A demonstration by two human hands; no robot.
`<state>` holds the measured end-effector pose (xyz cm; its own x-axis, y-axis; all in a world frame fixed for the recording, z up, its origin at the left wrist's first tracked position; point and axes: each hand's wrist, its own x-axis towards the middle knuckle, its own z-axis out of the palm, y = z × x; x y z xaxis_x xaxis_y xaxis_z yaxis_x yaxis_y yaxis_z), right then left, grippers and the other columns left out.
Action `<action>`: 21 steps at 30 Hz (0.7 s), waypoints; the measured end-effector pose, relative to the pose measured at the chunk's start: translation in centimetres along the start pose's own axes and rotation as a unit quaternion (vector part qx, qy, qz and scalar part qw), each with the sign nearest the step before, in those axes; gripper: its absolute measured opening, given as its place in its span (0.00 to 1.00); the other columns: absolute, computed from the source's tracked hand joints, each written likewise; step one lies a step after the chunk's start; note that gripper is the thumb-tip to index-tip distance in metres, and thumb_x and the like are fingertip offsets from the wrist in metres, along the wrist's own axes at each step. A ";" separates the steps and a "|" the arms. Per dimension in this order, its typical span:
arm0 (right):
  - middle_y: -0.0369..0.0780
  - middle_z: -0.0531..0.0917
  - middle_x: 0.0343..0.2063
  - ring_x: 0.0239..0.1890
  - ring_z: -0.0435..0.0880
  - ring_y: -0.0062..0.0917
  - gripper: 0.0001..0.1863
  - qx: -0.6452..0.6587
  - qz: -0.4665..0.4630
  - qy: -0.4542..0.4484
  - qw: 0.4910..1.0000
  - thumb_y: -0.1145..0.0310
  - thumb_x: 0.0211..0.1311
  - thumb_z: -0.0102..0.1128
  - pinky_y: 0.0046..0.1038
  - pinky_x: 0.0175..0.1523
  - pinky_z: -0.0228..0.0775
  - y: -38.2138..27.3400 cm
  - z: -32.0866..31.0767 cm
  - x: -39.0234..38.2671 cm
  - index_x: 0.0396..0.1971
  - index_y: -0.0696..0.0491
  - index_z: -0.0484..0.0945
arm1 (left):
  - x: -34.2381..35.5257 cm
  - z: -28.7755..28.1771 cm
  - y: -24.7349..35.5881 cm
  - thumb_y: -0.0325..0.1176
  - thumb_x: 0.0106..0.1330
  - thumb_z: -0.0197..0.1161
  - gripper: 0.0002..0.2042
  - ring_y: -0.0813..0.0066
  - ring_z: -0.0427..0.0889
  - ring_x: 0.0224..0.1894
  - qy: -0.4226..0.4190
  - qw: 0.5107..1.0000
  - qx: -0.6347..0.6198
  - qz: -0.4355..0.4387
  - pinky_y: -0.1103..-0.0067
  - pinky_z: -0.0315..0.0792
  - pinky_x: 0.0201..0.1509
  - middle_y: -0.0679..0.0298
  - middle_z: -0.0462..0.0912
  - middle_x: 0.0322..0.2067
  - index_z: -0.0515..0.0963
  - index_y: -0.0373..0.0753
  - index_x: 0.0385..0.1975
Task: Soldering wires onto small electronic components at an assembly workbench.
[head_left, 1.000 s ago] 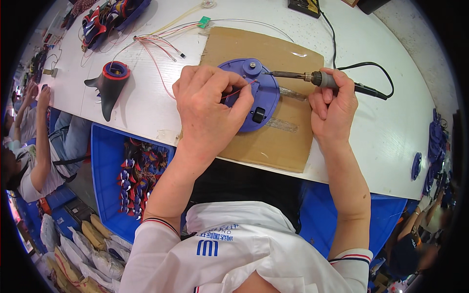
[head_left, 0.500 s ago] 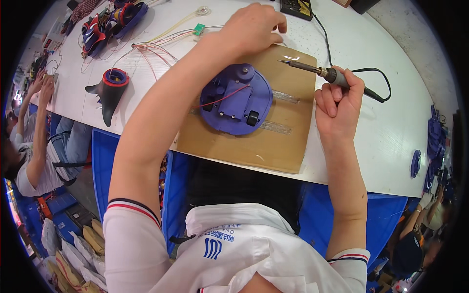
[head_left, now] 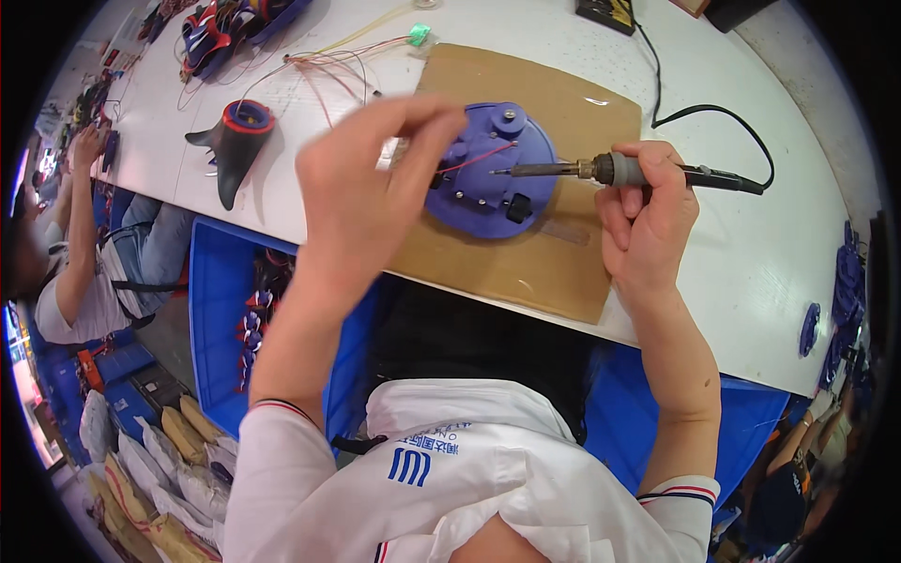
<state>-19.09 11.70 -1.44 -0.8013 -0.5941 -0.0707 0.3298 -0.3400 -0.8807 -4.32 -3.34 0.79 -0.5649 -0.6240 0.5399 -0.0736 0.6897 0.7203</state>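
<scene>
My right hand is closed around the grey handle of a soldering iron. Its dark tip points left, over the round purple plastic base. That base has a raised box, several screws, small black wheels and a thin red wire running across it. My left hand, blurred by motion, hangs at the base's left edge with thumb and forefinger pinched together. Anything between those fingertips is too small to make out. Beneath the base lies a sheet of brown cardboard.
On the white table, a black and red finned part stands at left, near loose wires and a small green circuit board. The iron's black cord loops at right. Blue bins sit below the edge; another person works at far left.
My left hand has come back from the cardboard's far edge to the base's left side, its fingers now pinched. The iron's tip has moved from above the cardboard to over the base.
</scene>
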 end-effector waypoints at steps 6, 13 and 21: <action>0.31 0.64 0.11 0.09 0.50 0.10 0.11 -0.020 -0.004 -0.016 1.000 0.67 0.65 0.49 0.12 0.14 0.44 1.3 1.1 -0.8 0.31 0.58 0.77 | -5.7 -0.9 -0.8 0.22 0.44 0.69 0.06 0.75 0.75 0.30 0.071 0.994 0.078 -0.008 0.80 0.65 0.48 0.72 0.80 0.21 0.81 0.40 0.22; 0.31 0.63 0.11 0.08 0.50 0.10 0.11 -0.030 -0.010 -0.019 0.999 0.67 0.65 0.50 0.11 0.14 0.45 1.6 1.3 -1.2 0.31 0.58 0.77 | -6.9 0.1 -1.4 0.22 0.39 0.69 0.09 0.75 0.74 0.31 0.097 0.992 0.074 0.032 0.73 0.57 0.59 0.76 0.75 0.15 0.78 0.45 0.17; 0.30 0.62 0.10 0.08 0.50 0.10 0.11 -0.041 -0.013 -0.021 0.999 0.67 0.65 0.49 0.11 0.14 0.45 1.9 1.2 -1.1 0.31 0.58 0.77 | -7.0 0.4 -1.7 0.22 0.39 0.68 0.09 0.76 0.73 0.30 0.089 0.992 0.080 0.048 0.70 0.55 0.62 0.76 0.72 0.13 0.75 0.46 0.15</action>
<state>-16.96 10.88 -2.45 -0.7866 -0.6168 -0.0287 0.2652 -0.2955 -0.9178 -0.59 0.01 -4.39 -0.4218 -0.5974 0.6820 -0.1636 0.7900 0.5908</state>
